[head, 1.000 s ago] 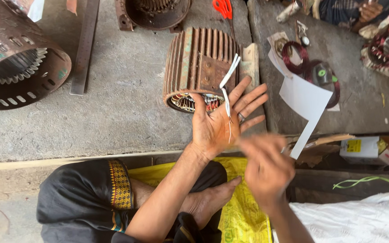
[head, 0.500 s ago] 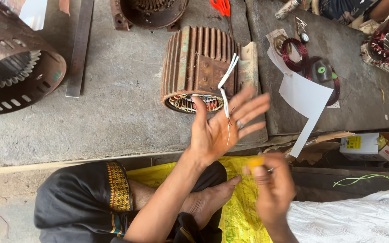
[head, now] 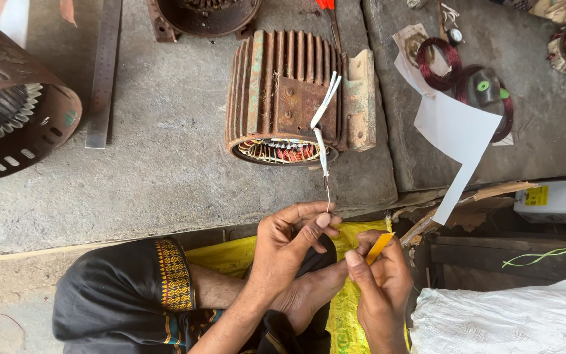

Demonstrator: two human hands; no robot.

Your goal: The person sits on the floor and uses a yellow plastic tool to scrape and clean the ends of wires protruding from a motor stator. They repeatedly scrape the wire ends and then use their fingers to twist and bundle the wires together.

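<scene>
A rusty finned motor stator (head: pixel 293 95) lies on its side on the concrete slab (head: pixel 165 164), its copper windings showing at the near opening. White sleeved wire leads (head: pixel 323 124) run from it down toward me. My left hand (head: pixel 293 246) pinches the bare tip of one lead between thumb and forefinger. My right hand (head: pixel 378 282) sits just to the right, pinching a small yellow strip (head: pixel 380 247), apart from the wire. My foot rests below both hands.
A second rusty stator housing (head: pixel 14 115) lies at the left, a steel ruler (head: pixel 104 72) beside it. White paper sheet (head: pixel 456 141), red copper coils (head: pixel 443 62), a small box (head: pixel 548 200) and a white sack (head: pixel 506 318) are at the right. Yellow cloth (head: pixel 342 308) covers my lap.
My left hand, spread open by the stator before, has closed on the wire tip and dropped nearer me. My right hand has risen beside it with the yellow strip.
</scene>
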